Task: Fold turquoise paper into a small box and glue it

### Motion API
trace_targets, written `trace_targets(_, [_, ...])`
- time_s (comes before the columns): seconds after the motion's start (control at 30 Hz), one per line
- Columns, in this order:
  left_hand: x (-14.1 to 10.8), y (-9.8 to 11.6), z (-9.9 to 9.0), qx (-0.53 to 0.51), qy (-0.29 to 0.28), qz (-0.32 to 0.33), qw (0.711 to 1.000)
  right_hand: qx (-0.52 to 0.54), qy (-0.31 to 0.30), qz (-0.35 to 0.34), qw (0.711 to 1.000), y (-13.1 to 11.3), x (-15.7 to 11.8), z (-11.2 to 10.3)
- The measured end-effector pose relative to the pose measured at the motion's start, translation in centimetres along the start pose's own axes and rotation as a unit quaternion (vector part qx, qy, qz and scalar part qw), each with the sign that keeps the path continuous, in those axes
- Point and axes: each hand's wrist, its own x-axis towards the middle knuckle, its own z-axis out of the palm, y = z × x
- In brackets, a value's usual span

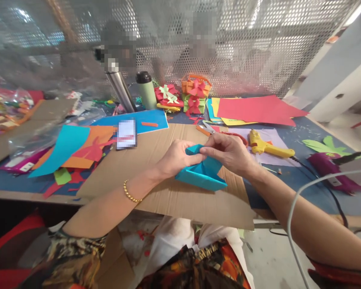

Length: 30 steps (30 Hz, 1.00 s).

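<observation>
Pinched blue paper box (201, 180)
Left hand (178, 155) and right hand (228, 150) grip its far side; its long front runs crosswise, bodyward.

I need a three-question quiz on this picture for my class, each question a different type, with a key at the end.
1. Multiple choice: What do the left hand and right hand hold together?
a) a red paper sheet
b) a folded blue paper box
c) a steel flask

2. True or false: The left arm wears no bracelet.

3. Fill in the blank: The yellow glue gun lies nearer the ____ hand.

Key: 1. b; 2. False, a gold bead bracelet circles it; 3. right.
</observation>
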Motion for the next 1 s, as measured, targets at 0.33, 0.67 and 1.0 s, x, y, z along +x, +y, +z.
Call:
trace_targets(0.33, [0.0, 1.0, -1.6, -0.061, -0.085, -0.057, 0.993, -0.064, 0.106, -0.035, 0.992, 0.5, -0.1, -0.9])
trace_targets(0.67, [0.1, 0.8, -0.8, -0.065, -0.075, -0.052, 0.994, -0.031, 0.006, 0.008, 0.999, 0.3, -0.3, -0.8])
trace_targets(1.0, [0.0, 0.6, -1.0, -0.018, 0.035, 0.042, 0.998, -0.081, 0.088, 0.015, 0.993, 0.4, -0.3, -0.9])
